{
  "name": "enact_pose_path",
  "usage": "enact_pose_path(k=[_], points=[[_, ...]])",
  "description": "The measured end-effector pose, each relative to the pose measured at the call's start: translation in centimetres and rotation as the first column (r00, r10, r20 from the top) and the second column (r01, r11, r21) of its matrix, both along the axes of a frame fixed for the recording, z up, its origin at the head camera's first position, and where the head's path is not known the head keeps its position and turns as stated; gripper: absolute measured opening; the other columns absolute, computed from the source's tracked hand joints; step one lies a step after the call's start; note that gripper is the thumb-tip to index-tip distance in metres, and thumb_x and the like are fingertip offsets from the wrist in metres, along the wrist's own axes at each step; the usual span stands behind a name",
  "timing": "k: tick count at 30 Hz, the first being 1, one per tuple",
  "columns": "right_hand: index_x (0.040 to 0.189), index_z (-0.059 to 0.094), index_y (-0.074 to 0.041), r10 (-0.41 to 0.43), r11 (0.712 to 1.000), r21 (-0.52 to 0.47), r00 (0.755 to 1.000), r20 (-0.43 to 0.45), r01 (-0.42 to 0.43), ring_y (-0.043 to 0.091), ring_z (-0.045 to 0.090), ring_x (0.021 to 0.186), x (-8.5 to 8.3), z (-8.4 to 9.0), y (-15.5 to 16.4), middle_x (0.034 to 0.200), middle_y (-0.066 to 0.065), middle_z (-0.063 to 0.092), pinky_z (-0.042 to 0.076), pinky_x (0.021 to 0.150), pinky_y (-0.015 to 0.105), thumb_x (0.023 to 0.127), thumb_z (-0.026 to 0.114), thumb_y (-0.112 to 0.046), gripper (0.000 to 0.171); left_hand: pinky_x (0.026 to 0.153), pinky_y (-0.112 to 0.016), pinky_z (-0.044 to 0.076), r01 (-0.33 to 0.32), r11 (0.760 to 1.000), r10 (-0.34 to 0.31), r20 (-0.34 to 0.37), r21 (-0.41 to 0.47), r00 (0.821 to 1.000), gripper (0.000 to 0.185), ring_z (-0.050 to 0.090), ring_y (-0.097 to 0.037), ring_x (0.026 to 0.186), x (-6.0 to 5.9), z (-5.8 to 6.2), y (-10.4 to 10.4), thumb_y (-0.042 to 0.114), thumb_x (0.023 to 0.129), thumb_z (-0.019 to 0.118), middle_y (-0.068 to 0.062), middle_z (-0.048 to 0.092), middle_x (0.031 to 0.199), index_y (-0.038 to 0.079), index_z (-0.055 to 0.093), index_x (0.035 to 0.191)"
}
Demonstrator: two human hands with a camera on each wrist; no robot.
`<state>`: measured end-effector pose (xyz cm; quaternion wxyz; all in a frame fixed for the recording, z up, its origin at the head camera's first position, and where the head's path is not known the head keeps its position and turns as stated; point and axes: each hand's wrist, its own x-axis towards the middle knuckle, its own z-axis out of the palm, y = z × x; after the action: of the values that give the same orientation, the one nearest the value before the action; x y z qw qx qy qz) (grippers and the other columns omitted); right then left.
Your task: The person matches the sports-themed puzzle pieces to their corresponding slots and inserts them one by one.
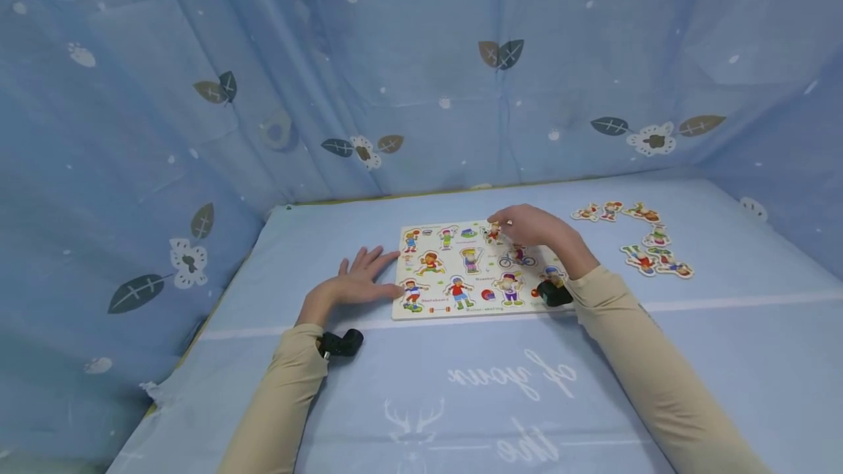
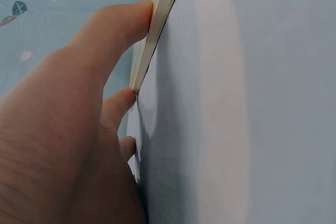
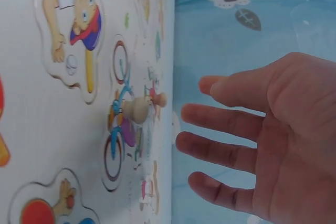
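A flat, pale wooden peg puzzle board printed with cartoon sport figures (image 1: 476,269) is found lying on the light blue cloth-covered table (image 1: 461,386), near its middle, well short of the far edge. Its long axis is judged to run left to right, parallel to the table's near edge, picture face up.

The left hand (image 1: 358,280) is laid flat on the cloth with fingers straight and spread, fingertips (image 2: 137,14) pressed against the board's left edge; this is judged to brace the board against sliding.

The right hand (image 1: 533,229) is held above the board's far right corner. In the wrist view its fingers (image 3: 220,124) are extended, slightly parted, and nothing is gripped.

Loose cut-out figure pieces (image 1: 642,240) are scattered toward the table's far right corner, well apart from the board.
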<state>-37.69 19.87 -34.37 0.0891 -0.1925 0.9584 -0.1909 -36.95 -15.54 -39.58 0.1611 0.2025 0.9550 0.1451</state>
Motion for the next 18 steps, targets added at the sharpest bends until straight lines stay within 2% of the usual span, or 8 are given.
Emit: enact_pose_path(k=[4, 6, 8, 12, 13, 15, 18], points=[[0.140, 0.054, -0.001, -0.028, 0.998, -0.051, 0.999, -0.044, 0.026, 0.037, 0.057, 0.112, 0.2, 0.7, 0.3, 0.140, 0.022, 0.055, 0.047, 0.091, 0.050, 0.103, 0.042, -0.007, 0.039, 0.117, -0.065, -0.006, 0.004, 1.000, -0.004, 0.002, 0.001, 1.000, 0.091, -0.011, -0.039, 0.151, 0.0, 0.1, 0.0, 0.067, 0.086, 0.056, -0.012, 0.003, 0.167, 0.027, 0.019, 0.159], [0.138, 0.056, -0.002, -0.041, 0.997, -0.072, 0.997, -0.068, 0.036, 0.037, 0.057, 0.118, 0.3, 1.0, 0.5, 0.137, 0.022, 0.058, 0.048, 0.092, 0.049, 0.103, 0.044, -0.008, 0.038, 0.117, -0.065, -0.006, 0.002, 1.000, -0.002, 0.001, -0.003, 1.000, 0.091, -0.010, -0.039, 0.151, 0.0, 0.1, 0.0, 0.067, 0.086, 0.055, -0.012, 0.003, 0.167, 0.027, 0.019, 0.159], [0.137, 0.057, -0.002, -0.056, 0.994, -0.102, 0.996, -0.067, 0.049, 0.041, 0.061, 0.106, 0.4, 1.4, 0.7, 0.135, 0.023, 0.058, 0.051, 0.084, 0.048, 0.103, 0.045, -0.008, 0.037, 0.117, -0.065, -0.006, 0.001, 1.000, -0.001, 0.004, -0.005, 1.000, 0.091, -0.011, -0.039, 0.151, 0.0, 0.2, 0.1, 0.066, 0.086, 0.056, -0.012, 0.003, 0.167, 0.027, 0.019, 0.159], [0.137, 0.058, -0.004, -0.081, 0.991, -0.111, 0.994, -0.077, 0.072, 0.040, 0.062, 0.101, 0.4, 1.9, 1.4, 0.133, 0.023, 0.059, 0.050, 0.076, 0.043, 0.102, 0.045, -0.009, 0.038, 0.117, -0.065, -0.006, -0.003, 1.000, 0.004, 0.009, -0.009, 1.000, 0.090, -0.011, -0.038, 0.151, 0.1, 0.4, 0.1, 0.066, 0.086, 0.056, -0.011, 0.004, 0.167, 0.028, 0.020, 0.159], [0.137, 0.057, -0.004, -0.088, 0.990, -0.114, 0.993, -0.078, 0.078, 0.040, 0.062, 0.101, 0.4, 2.0, 1.6, 0.133, 0.024, 0.059, 0.050, 0.076, 0.044, 0.102, 0.045, -0.009, 0.038, 0.117, -0.065, -0.006, -0.005, 1.000, 0.005, 0.011, -0.008, 1.000, 0.090, -0.011, -0.038, 0.151, 0.1, 0.5, 0.1, 0.066, 0.086, 0.057, -0.011, 0.004, 0.167, 0.029, 0.020, 0.159], [0.137, 0.058, -0.004, -0.098, 0.990, -0.108, 0.991, -0.095, 0.087, 0.036, 0.060, 0.113, 0.3, 2.1, 2.1, 0.132, 0.024, 0.059, 0.048, 0.081, 0.044, 0.102, 0.045, -0.010, 0.038, 0.116, -0.065, -0.006, -0.005, 1.000, 0.006, 0.010, -0.005, 1.000, 0.090, -0.010, -0.038, 0.151, 0.1, 0.5, 0.1, 0.066, 0.086, 0.057, -0.011, 0.004, 0.167, 0.028, 0.020, 0.159], [0.137, 0.057, -0.002, -0.122, 0.985, -0.132, 0.987, -0.108, 0.107, 0.040, 0.057, 0.116, 0.4, 2.5, 3.0, 0.131, 0.025, 0.058, 0.049, 0.086, 0.050, 0.102, 0.045, -0.011, 0.038, 0.116, -0.065, -0.006, -0.005, 1.000, 0.005, 0.012, -0.001, 1.000, 0.089, -0.010, -0.039, 0.151, 0.1, 0.5, 0.1, 0.065, 0.087, 0.057, -0.011, 0.004, 0.167, 0.028, 0.020, 0.159]])
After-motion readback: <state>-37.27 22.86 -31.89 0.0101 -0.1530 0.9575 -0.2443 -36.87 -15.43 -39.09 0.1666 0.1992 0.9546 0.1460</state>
